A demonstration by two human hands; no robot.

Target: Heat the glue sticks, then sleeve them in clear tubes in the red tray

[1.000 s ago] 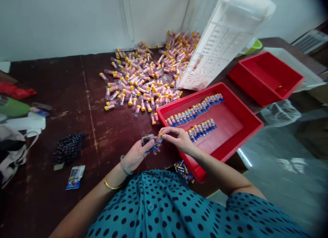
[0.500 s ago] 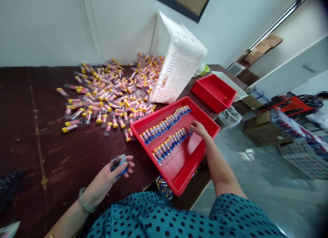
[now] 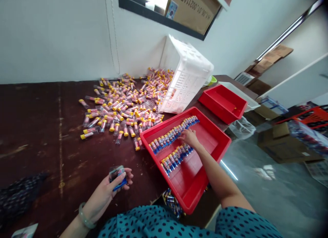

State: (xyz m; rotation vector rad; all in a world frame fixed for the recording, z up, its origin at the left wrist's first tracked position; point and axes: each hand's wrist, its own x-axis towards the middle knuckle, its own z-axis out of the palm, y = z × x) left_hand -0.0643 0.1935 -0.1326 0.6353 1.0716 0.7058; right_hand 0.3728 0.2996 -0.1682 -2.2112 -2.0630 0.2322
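My left hand (image 3: 112, 184) is closed around a small stack of glossy printed cards (image 3: 118, 176) with blue edges, above the dark table. Over the red tray (image 3: 176, 194), my right hand (image 3: 189, 137) has its fingers loosely bent and apart, its fingertips at the far row of tubes. Nothing shows in it, though the fingertips partly hide what they touch. Two rows of small tubes with yellow caps and blue lower ends lie in the tray: a far row (image 3: 164, 139) and a shorter near row (image 3: 174, 157).
A heap of clear tubes (image 3: 123, 108) with pink contents and yellow caps covers the table (image 3: 30, 128) by the wall. Beside it stands a tipped white basket (image 3: 184, 77). Another red tray (image 3: 222, 103) is farther right. Dark cloth (image 3: 20, 193) lies at left.
My right hand has moved from the right end of the near row to the far row; the small tube at its fingertips no longer shows. My left hand keeps the cards. The view has shifted.
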